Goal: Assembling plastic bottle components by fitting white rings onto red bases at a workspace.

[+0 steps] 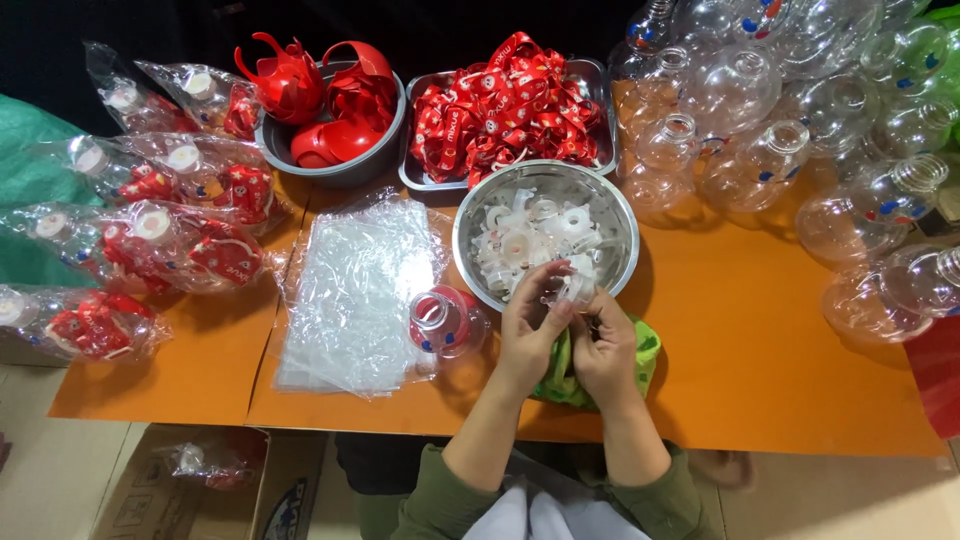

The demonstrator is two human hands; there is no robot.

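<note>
Closest in: green sleeves at the bottom edge, with a cardboard box [200, 480] on the floor off to the left. Just above, left hand [528, 325] and right hand [606, 345] pressed together, fingers of both closed around a small clear plastic cap [578, 288] right at the near rim of the steel bowl; a green cloth [645, 352] bunched under the right hand. Left of the hands, lying on its side on the orange table [740, 340], a clear bottle with red stuffed inside [445, 320], touching a flat stack of clear plastic bags [350, 295]. Steel bowl [470, 225] just beyond the fingers, full of whitish clear caps. Far left, bagged finished bottles [150, 250] fanned out in a row, red parts showing through the wrap. Further back, a grey round basin [345, 170] with red plastic handles piled in it, and beside it a rectangular metal tray [420, 180] heaped with red printed straps [510, 105]. Back right corner, a big heap of empty clear round bottles [790, 120] spilling down the right side of the table.
</note>
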